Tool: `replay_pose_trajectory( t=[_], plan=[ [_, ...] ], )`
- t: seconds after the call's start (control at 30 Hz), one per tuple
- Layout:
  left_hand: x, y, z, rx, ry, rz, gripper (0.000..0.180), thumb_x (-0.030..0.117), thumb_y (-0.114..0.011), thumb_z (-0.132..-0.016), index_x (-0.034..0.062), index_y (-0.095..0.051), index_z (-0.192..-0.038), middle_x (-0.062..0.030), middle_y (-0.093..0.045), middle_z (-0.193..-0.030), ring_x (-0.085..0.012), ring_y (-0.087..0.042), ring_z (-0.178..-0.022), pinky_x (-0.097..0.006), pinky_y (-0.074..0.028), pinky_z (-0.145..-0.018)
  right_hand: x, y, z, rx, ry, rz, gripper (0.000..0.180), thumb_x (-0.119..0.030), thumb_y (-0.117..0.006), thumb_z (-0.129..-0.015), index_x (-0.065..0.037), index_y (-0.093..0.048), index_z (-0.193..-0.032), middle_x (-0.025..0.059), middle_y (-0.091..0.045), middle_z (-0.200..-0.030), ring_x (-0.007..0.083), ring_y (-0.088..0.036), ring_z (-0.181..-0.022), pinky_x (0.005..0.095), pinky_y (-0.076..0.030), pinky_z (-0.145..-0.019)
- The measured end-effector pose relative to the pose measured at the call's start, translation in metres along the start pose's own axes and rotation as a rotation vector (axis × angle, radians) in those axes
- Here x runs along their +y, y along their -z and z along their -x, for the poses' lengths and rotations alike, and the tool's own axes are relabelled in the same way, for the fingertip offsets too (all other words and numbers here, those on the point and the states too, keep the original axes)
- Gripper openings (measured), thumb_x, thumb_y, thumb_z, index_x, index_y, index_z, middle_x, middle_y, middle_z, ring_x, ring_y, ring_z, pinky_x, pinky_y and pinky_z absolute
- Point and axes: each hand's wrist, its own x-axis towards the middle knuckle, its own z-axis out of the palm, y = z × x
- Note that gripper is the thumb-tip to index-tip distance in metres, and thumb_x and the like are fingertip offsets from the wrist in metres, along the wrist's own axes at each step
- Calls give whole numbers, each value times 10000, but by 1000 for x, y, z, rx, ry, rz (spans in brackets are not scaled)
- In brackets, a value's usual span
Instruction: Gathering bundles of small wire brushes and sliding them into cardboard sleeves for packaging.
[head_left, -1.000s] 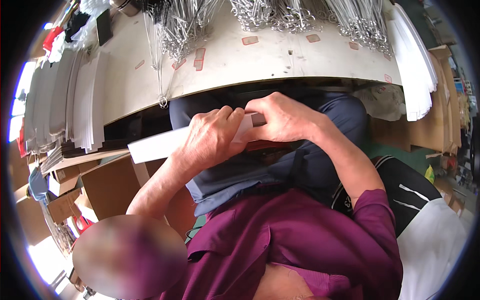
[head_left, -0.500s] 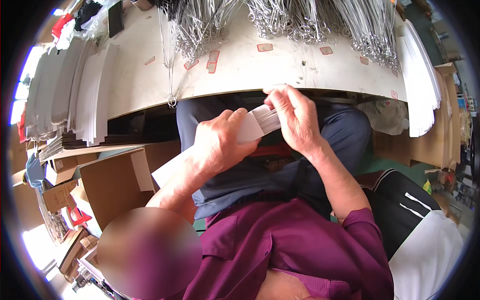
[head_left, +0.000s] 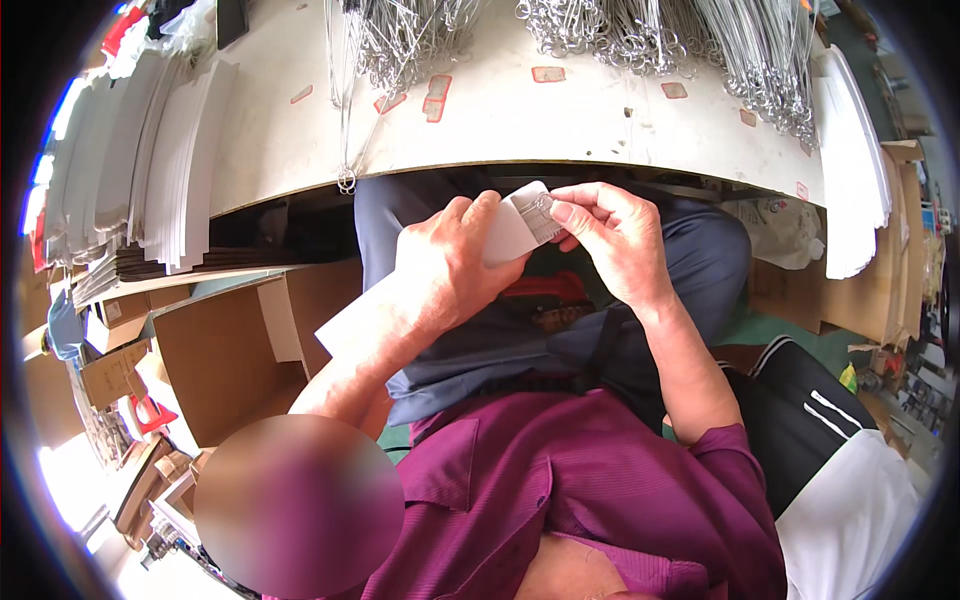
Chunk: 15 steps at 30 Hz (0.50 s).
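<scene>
A long, narrow white cardboard box [head_left: 512, 236] slants above my lap, its near end crossing my left forearm. My left hand [head_left: 445, 255] is wrapped round it below the far end. In that open end lie thin metal wires [head_left: 538, 213] with looped tips, a white flap behind them. My right hand [head_left: 622, 240] is closed at the box's open end, thumb and fingers pinching its edge beside the loops. Exactly what lies between those fingertips is partly hidden.
Bundles of looped metal wires [head_left: 620, 35] hang over the white table [head_left: 480, 125]. Stacks of flat white cardboard stand at the left [head_left: 185, 165] and right [head_left: 855, 170]. An open brown carton [head_left: 225, 350] sits at my left, a black and white cloth [head_left: 800, 400] at my right.
The wires protruded from the box's end as straight lengths; now their looped tips sit at its mouth. My right hand has shifted slightly right and down, its fingers closing at the box's edge.
</scene>
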Motion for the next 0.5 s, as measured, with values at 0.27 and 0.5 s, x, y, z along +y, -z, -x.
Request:
replay_pose_trajectory(
  t=[0.27,0.5],
  plan=[
    [-1,-9,4,-5,37,38,537,235,-862,-717,23,-649,-1162,-140,-706,-903,-318,-732,-808,-417,-612,-694,13,-21,2,182,293,283,205,-74,-816,-869,-14,-705,-1031,83,-741,-907,152,-719,-745,270,-583,-663],
    [-6,-11,10,9,-9,65,524,225,-859,-716,25,-645,-1150,-141,-706,-907,-317,-731,-797,-416,-612,-683,2,-10,-5,4,627,708,251,-70,-774,-868,-40,-714,-1110,128,-696,-1092,309,-707,-972,376,-598,-813]
  ],
)
